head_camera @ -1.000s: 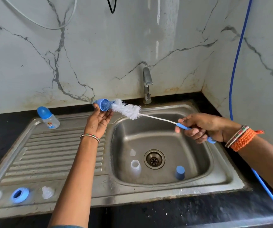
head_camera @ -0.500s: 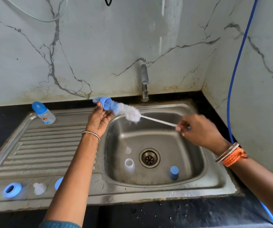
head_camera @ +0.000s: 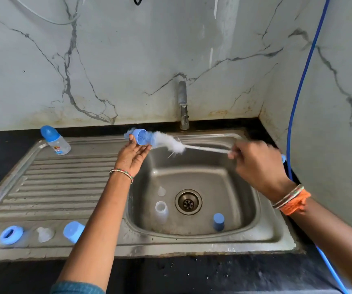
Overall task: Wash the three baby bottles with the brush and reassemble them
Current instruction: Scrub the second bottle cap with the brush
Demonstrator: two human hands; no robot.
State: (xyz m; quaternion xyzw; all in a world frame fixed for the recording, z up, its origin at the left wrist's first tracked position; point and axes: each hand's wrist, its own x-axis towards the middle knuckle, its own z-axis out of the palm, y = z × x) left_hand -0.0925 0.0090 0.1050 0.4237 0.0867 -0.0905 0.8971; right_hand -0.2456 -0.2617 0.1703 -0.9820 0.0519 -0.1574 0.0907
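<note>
My left hand (head_camera: 133, 156) holds a small blue bottle part (head_camera: 140, 137) at its fingertips, above the sink's left rim. My right hand (head_camera: 255, 165) grips the handle of the white bottle brush (head_camera: 171, 143), whose bristles press against that blue part. An assembled bottle with a blue cap (head_camera: 55, 141) stands at the back left of the drainboard. Inside the basin lie a clear bottle body (head_camera: 161, 211), a clear teat (head_camera: 161, 191) and a blue cap (head_camera: 218, 222). On the front rim sit a blue ring (head_camera: 11, 234), a clear teat (head_camera: 45, 234) and a blue cap (head_camera: 73, 231).
The steel sink (head_camera: 192, 240) has a ribbed drainboard (head_camera: 60, 187) on its left and a drain (head_camera: 188, 201) in the middle. A tap (head_camera: 182, 105) rises from the back wall. A blue hose (head_camera: 298, 98) hangs down the right wall. Black counter runs along the front.
The brush has shifted a little against the blue part and looks blurred with motion. My right hand has turned over on the handle. The view has tilted down, showing another blue cap on the front rim.
</note>
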